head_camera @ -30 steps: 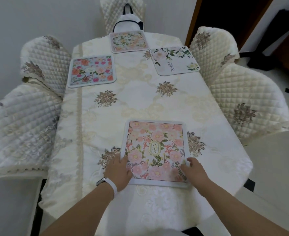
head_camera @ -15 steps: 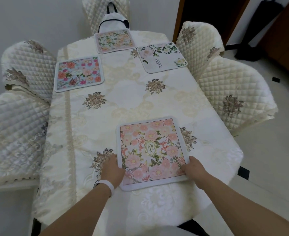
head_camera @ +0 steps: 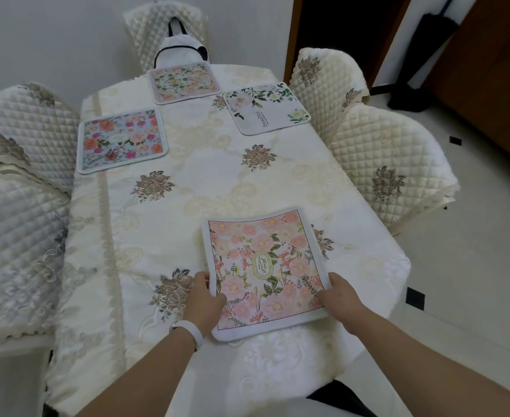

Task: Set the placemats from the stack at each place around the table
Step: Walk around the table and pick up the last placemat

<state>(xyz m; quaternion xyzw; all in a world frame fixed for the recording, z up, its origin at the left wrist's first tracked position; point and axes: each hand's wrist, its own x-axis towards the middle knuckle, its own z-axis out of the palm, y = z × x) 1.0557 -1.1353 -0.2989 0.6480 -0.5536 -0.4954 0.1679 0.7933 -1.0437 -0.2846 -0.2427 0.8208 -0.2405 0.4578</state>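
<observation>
Under the pink placemat [head_camera: 264, 272], both hands' fingers [head_camera: 201, 281] partly hidden, gripping its sides.

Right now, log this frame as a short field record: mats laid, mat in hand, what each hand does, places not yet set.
mats laid: blue floral mat, far pink mat, white "Beautiful" mat
mat in hand: pink "Garden" mat, near end of the table
left hand: grips the mat's left edge
right hand: grips the mat's right edge
places without mats: near left chair, near right chair
</observation>
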